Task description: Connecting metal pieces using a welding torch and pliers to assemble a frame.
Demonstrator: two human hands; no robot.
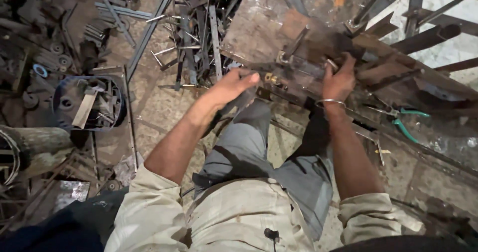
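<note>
The right hand (340,78) is wrapped around a rusty metal frame (398,70) that lies tilted across a workbench (259,28) — fingers curled over the top of it, a small pale bit pinched near the fingertips, too small to be made out. A metal bangle (329,102) is worn on that wrist. The left hand (234,85) is held flat and mostly open, fingers stretched out together toward a small brass fitting (272,78) at the near edge of the frame; whether it is actually touched can't be told, and nothing is gripped in that hand.

Just right of the right forearm, green-handled pliers (406,122) are laid on the bench, close to its near edge. A dark rod (295,44) is stuck up at an angle from the frame, just left of the right hand.

Down on the floor, a heap of scrap strips (194,38) is piled past the bench's left edge, and a blue tub (89,102) full of metal offcuts is parked well to the left. Grey trousers (249,147) and a dirty pale shirt (234,217) are seen below — the bench is stood right up against.
</note>
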